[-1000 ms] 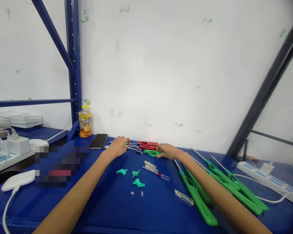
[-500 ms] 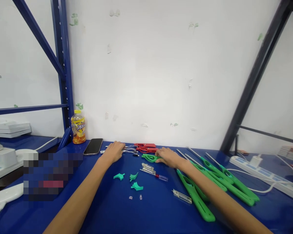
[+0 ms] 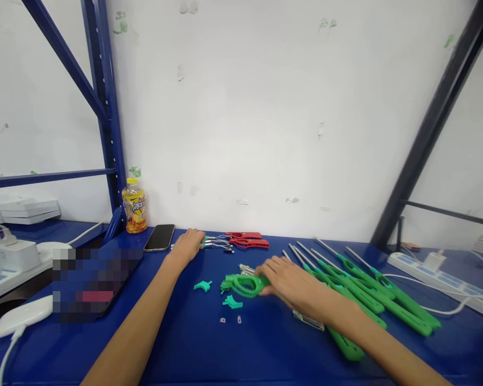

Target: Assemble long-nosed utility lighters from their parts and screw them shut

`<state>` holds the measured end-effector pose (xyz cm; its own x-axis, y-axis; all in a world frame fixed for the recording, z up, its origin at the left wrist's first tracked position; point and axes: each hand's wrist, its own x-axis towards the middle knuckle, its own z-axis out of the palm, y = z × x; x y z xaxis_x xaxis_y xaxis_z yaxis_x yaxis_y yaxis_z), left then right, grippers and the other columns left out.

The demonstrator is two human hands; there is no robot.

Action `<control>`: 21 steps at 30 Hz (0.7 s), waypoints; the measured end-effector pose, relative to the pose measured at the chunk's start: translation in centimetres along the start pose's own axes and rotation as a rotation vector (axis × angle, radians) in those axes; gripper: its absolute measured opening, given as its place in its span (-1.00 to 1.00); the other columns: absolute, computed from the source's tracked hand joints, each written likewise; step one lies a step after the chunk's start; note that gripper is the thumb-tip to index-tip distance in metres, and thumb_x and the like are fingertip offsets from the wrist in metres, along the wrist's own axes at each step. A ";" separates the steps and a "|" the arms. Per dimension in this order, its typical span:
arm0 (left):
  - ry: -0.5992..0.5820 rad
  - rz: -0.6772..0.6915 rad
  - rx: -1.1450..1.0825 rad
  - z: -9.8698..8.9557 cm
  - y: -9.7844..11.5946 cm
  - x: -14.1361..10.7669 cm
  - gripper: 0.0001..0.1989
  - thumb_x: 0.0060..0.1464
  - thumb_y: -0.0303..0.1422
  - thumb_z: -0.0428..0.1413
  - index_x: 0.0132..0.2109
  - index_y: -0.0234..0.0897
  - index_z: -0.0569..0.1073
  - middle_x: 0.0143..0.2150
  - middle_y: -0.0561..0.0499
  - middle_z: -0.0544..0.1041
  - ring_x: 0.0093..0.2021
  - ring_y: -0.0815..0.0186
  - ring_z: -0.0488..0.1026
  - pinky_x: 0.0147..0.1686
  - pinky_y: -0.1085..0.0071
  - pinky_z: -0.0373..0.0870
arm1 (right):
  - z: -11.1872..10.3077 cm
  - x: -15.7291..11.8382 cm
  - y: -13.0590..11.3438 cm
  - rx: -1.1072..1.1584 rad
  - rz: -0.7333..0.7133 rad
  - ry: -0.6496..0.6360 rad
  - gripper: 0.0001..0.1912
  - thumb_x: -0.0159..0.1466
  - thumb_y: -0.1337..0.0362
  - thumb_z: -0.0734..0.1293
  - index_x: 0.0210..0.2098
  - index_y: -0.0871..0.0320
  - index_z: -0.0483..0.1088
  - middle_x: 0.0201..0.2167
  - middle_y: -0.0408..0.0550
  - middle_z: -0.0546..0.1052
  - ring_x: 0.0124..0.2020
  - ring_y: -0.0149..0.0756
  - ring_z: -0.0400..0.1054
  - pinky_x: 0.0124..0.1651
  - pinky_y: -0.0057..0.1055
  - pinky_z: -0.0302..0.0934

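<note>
Head view looks down on a blue tabletop (image 3: 177, 343) set against a white wall, and the phone (image 3: 160, 237) lying near the wall serves as the landmark. Just right of the phone, the left hand (image 3: 188, 244) rests palm down with its fingers curled around the near ends of a bundle of thin wires (image 3: 217, 244); whether the grip is pinching them or only lying on them cannot be told. Further right of the phone, along the wall, lie two red handle shells (image 3: 247, 239).

Right of the phone and nearer the camera, the right hand (image 3: 292, 284) has its grip clamped on a green handle shell (image 3: 243, 284), fingers over its rear end while the looped front juts out to the left, seemingly held just off the surface. This shell looks like a light, stiff plastic moulding, smooth enough to slip, and thin at the loop, so the solid rear body seems the best place to hold it. Below it sit small teal trigger pieces (image 3: 203, 285) and two tiny clips (image 3: 230, 320). Behind the right forearm, far right of the phone, a row of long green lighters (image 3: 370, 297) lies side by side, metal tubes pointing toward the wall. A juice bottle (image 3: 134, 206) stands just left of the phone.
</note>
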<state>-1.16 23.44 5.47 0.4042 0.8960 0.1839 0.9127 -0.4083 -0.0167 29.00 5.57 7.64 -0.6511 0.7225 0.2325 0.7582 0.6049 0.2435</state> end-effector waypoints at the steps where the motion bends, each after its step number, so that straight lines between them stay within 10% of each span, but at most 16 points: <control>1: 0.006 0.001 0.002 0.0 0.0 0.0 -0.66 0.38 -0.22 0.22 0.19 -0.26 0.49 0.19 -0.14 0.52 0.11 0.09 0.55 0.08 0.03 0.56 | -0.4 -0.8 -1.3 0.012 -0.026 0.001 -0.74 0.48 0.20 0.39 0.10 0.12 0.38 -0.05 -0.01 0.56 -0.04 -0.07 0.48 0.07 -0.07 0.38; 9: 0.057 0.012 0.018 -0.4 0.6 -0.4 -0.65 0.39 -0.22 0.22 0.20 -0.27 0.48 0.19 -0.14 0.52 0.10 0.09 0.55 0.07 0.03 0.56 | 2.5 -3.5 -7.0 -0.098 -0.131 0.106 -0.57 0.34 -0.05 0.51 -0.04 0.12 0.40 -0.27 -0.09 0.54 -0.25 -0.10 0.48 -0.18 -0.17 0.41; 21: 0.157 0.037 0.022 -1.6 1.3 -0.4 -0.67 0.39 -0.22 0.21 0.19 -0.27 0.48 0.17 -0.14 0.53 0.07 0.11 0.56 0.04 0.06 0.58 | 0.8 0.1 -5.2 -0.154 -0.072 0.094 -0.87 0.47 0.23 0.39 -0.19 0.10 0.38 -0.25 -0.03 0.57 -0.22 -0.10 0.52 -0.18 -0.18 0.39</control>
<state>-0.18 22.29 6.92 0.4251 0.8413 0.3340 0.8990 -0.4352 -0.0480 25.00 2.75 5.69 -0.7092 0.6404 0.2947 0.7000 0.5902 0.4021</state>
